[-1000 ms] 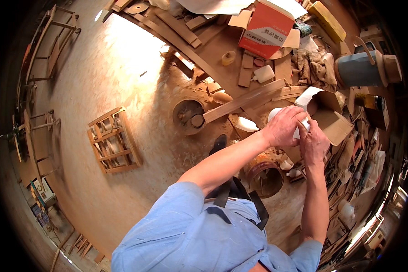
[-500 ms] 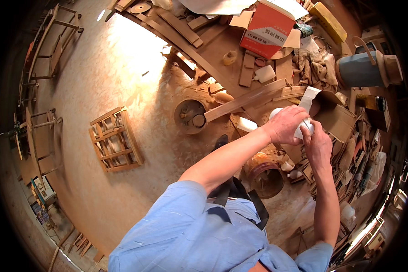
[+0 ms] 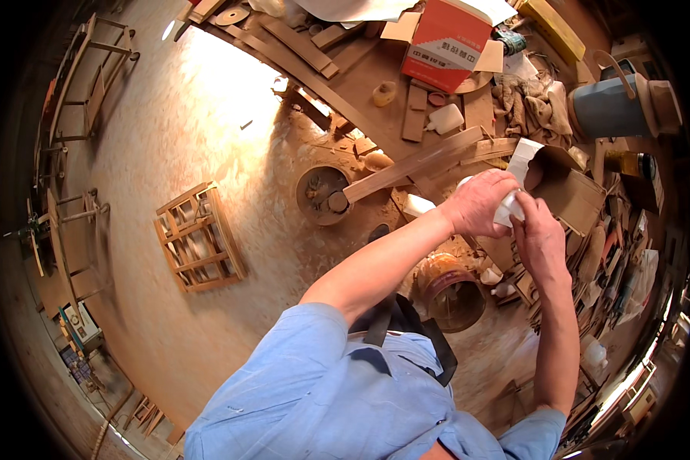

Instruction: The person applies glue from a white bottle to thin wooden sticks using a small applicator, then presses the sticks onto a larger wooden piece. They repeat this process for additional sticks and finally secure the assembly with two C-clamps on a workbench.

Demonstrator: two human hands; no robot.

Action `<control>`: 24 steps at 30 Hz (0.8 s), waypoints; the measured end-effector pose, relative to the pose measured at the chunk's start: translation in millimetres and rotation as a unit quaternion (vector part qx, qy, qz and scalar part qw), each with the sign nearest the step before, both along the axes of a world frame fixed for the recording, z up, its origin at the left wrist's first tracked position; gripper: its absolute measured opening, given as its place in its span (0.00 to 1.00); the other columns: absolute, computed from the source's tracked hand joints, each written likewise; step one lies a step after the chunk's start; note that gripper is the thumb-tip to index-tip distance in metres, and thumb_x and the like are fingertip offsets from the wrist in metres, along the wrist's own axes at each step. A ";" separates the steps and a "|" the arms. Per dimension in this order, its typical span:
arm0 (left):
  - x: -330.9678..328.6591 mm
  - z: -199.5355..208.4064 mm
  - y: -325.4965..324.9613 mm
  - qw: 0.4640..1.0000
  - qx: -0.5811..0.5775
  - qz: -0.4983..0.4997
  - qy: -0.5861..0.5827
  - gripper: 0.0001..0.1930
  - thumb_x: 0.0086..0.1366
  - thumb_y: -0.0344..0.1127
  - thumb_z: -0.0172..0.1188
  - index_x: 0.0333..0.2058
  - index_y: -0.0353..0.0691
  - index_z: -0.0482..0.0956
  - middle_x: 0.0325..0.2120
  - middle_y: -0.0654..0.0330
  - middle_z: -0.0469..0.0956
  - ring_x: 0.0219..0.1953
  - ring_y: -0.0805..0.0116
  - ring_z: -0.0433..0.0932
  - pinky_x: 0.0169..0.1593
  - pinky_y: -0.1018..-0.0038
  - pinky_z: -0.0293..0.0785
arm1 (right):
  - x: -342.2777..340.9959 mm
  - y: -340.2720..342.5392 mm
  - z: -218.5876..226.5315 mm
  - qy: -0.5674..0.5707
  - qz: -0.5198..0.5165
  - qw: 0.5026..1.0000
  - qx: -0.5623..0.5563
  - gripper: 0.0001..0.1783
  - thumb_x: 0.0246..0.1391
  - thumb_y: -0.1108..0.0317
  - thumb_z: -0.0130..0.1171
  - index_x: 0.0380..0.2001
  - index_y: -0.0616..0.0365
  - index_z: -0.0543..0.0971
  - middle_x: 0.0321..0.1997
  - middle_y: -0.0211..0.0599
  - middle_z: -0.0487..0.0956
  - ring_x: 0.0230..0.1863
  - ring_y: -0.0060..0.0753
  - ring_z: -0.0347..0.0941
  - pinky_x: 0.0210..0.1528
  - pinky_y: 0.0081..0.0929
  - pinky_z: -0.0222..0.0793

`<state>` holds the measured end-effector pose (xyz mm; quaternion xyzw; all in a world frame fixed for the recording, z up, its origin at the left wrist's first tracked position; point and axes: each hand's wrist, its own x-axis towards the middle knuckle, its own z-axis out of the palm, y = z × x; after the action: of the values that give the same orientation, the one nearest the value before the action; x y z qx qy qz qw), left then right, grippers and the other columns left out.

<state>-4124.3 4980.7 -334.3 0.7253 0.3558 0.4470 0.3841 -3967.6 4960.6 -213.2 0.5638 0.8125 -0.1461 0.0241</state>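
Note:
Over the bench's near right part, my left hand [image 3: 483,202] is wrapped around a white plastic bottle [image 3: 506,209]. A bit of its white body shows beyond the left fingers; the rest is hidden. My right hand [image 3: 542,239] is closed at the bottle's right end, with thumb and fingertips pinching it there. An open cardboard box [image 3: 571,195] lies just past my hands to the right. To the left of my left wrist is another white container [image 3: 418,205], partly covered by the forearm.
A long wooden board [image 3: 414,165] juts past the bench edge above a round bucket [image 3: 322,195]. Another bucket [image 3: 454,299] stands by my body. A red and white carton [image 3: 446,46] and a blue-grey pail [image 3: 612,110] sit farther back. A slatted wooden frame [image 3: 201,236] lies on the floor.
Both hands keep hold of the white bottle and have shifted only slightly. My right wrist and the bottle's visible end have turned a little. The whole view has moved slightly.

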 end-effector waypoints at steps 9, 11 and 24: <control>1.9 -3.4 0.0 1.000 0.010 0.000 -0.009 0.36 0.41 0.41 0.76 0.50 0.37 0.72 0.51 0.50 0.73 0.55 0.50 0.73 0.59 0.61 0.72 | 0.1 -1.7 -4.9 0.022 -0.062 0.998 -0.001 0.24 0.57 0.64 0.61 0.56 0.55 0.72 0.39 0.49 0.79 0.38 0.55 0.78 0.40 0.45 0.75; -0.5 -4.5 0.1 1.000 0.015 0.003 -0.007 0.36 0.41 0.40 0.75 0.50 0.37 0.72 0.51 0.49 0.73 0.55 0.50 0.73 0.59 0.60 0.73 | -3.9 0.9 9.5 -0.007 -0.006 1.000 -0.030 0.25 0.57 0.63 0.62 0.56 0.60 0.71 0.44 0.51 0.80 0.41 0.54 0.79 0.41 0.46 0.75; 3.2 -7.2 -0.5 1.000 0.021 0.006 -0.006 0.37 0.41 0.39 0.75 0.51 0.38 0.71 0.50 0.49 0.73 0.55 0.48 0.73 0.59 0.59 0.72 | -7.9 1.9 12.6 0.018 -0.030 0.999 -0.024 0.17 0.59 0.58 0.61 0.47 0.55 0.76 0.40 0.51 0.80 0.37 0.59 0.79 0.38 0.50 0.74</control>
<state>-4121.1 4980.2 -341.5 0.7283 0.3481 0.4612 0.3685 -3975.5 4962.5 -200.7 0.5841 0.7920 -0.1765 0.0186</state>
